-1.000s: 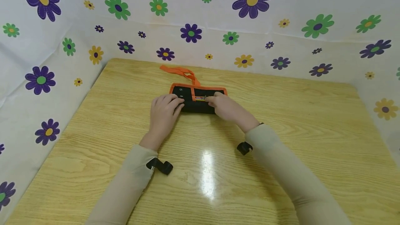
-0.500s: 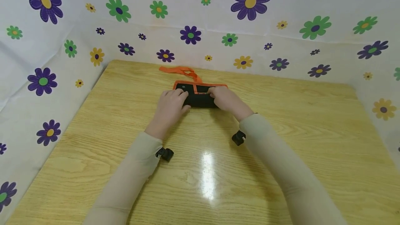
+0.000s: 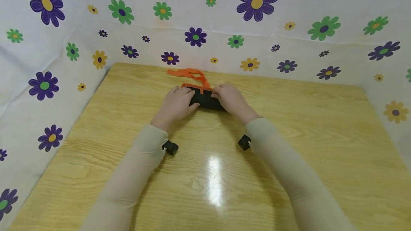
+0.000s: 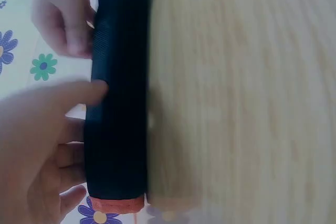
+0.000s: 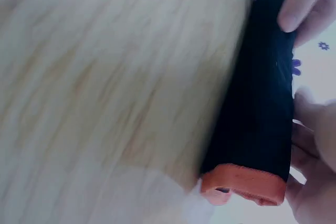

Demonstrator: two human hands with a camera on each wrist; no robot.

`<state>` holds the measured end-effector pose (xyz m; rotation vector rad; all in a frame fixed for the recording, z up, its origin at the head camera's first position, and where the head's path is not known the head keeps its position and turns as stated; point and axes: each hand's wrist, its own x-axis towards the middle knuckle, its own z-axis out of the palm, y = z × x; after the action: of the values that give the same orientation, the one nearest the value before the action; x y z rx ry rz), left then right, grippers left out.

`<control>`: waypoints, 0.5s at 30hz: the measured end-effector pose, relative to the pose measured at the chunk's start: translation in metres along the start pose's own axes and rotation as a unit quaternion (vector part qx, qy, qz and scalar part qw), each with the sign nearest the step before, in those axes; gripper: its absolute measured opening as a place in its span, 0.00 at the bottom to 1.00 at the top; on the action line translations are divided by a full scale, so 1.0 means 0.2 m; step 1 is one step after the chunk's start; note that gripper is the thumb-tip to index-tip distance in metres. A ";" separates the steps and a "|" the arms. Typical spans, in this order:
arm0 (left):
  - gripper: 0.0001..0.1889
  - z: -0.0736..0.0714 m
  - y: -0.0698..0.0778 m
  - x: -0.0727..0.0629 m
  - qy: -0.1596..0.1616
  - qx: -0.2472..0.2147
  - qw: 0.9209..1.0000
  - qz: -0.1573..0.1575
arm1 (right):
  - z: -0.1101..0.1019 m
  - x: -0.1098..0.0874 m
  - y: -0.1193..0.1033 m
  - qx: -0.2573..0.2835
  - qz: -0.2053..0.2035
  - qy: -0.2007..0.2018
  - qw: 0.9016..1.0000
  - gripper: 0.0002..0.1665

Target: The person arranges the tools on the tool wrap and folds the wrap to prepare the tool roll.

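Note:
A black fabric roll-up pouch (image 3: 207, 102) with orange trim lies rolled into a thick tube near the back of the table. My left hand (image 3: 176, 104) holds its left part, thumb (image 4: 86, 92) on the near face and fingers behind. On the right part, my right hand (image 3: 232, 99) grips the upper back edge with curled fingers. An orange strap (image 3: 183, 72) trails loose behind the roll, toward the left. In the right wrist view the orange-edged end (image 5: 244, 182) of the roll shows its layers. The pouch's inside is hidden.
The wooden table (image 3: 205, 181) extends forward and to both sides of the roll. A white cloth with flower prints (image 3: 212, 17) hangs behind and at the sides. Black wrist cameras (image 3: 170, 148) are strapped to both forearms.
The pouch has been rolled further away from me, covering the printed numbers and the pocket's coloured strip. Both hands have moved with it, and the left thumb now lies on the near face.

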<state>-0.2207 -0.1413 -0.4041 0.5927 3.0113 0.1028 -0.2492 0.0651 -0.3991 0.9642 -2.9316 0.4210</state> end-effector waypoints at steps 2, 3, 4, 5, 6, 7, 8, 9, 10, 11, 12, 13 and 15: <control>0.32 0.02 0.00 0.01 -0.015 -0.011 1.000 -0.005 | 0.00 -0.02 0.00 -0.008 0.003 -0.034 0.999 0.25; 0.32 0.03 0.00 0.01 -0.021 -0.016 1.000 -0.009 | 0.00 -0.03 0.00 -0.012 0.003 -0.050 0.999 0.30; 0.33 0.04 -0.01 0.01 -0.024 -0.021 0.999 -0.012 | 0.00 -0.04 0.00 -0.013 0.004 -0.065 0.998 0.34; 0.34 0.04 -0.01 0.01 -0.028 -0.023 0.999 -0.014 | 0.00 -0.05 0.00 -0.018 0.002 -0.074 0.997 0.37; 0.36 0.05 -0.01 0.02 -0.028 -0.029 0.999 -0.015 | 0.01 -0.06 0.00 -0.018 -0.001 -0.078 0.997 0.38; 0.37 0.05 -0.01 0.02 -0.029 -0.031 0.999 -0.012 | 0.01 -0.06 0.00 -0.016 -0.004 -0.078 0.997 0.38; 0.39 0.05 -0.01 0.02 -0.028 -0.031 0.999 -0.007 | 0.02 -0.06 0.01 -0.012 -0.004 -0.076 0.997 0.36; 0.40 0.05 -0.01 0.02 -0.025 -0.031 0.999 -0.002 | 0.02 -0.06 0.01 -0.005 -0.002 -0.072 0.997 0.34; 0.40 0.05 -0.01 0.03 -0.018 -0.035 0.999 0.005 | 0.02 -0.06 0.01 -0.001 0.000 -0.070 0.998 0.33; 0.40 0.05 -0.01 0.03 -0.014 -0.035 0.999 0.012 | 0.02 -0.06 0.01 0.004 0.002 -0.070 0.998 0.32; 0.38 0.05 -0.01 0.03 -0.009 -0.033 0.999 0.019 | 0.02 -0.06 0.01 0.010 0.006 -0.072 0.997 0.31; 0.36 0.05 -0.02 0.03 -0.005 -0.030 0.999 0.027 | 0.02 -0.06 0.01 0.016 0.011 -0.076 0.997 0.29; 0.33 0.05 -0.02 0.03 0.001 -0.032 0.999 0.040 | 0.02 -0.07 0.01 0.029 0.021 -0.088 0.995 0.27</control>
<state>-0.2270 -0.1420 -0.4148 0.7084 2.9739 0.2046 -0.2391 0.0731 -0.4045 0.9969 -3.1179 0.4488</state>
